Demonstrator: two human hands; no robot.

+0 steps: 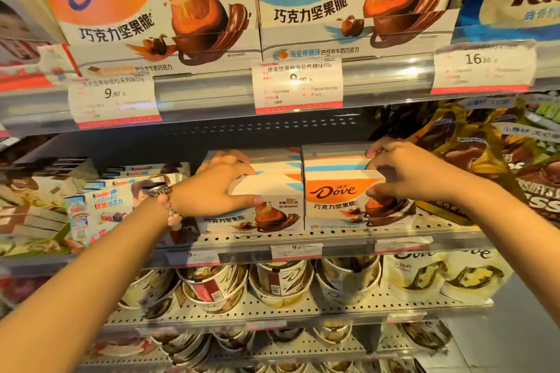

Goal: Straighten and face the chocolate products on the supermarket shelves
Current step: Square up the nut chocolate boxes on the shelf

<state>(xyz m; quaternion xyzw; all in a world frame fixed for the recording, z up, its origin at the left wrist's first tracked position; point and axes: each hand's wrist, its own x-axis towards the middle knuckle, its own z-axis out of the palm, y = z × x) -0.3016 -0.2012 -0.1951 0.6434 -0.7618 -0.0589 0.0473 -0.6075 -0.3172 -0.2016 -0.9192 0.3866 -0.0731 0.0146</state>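
Two Dove chocolate display boxes stand side by side on the middle shelf (333,233). My left hand (212,188) grips the left Dove box (272,212), thumb across its front and fingers over its top left corner. My right hand (406,172) holds the right Dove box (333,194) at its right end, fingers curled over the top edge and thumb on the front. Both boxes face outward, their orange and blue labels showing. A beaded bracelet and a watch sit on my left wrist.
Kinder chocolate packs (100,203) lie left of the boxes. Hershey's Kisses bags (491,160) crowd the right. Larger Dove boxes (151,9) fill the shelf above, over a rail of price tags (298,88). Dove tubs (281,281) and pouches (439,275) sit below.
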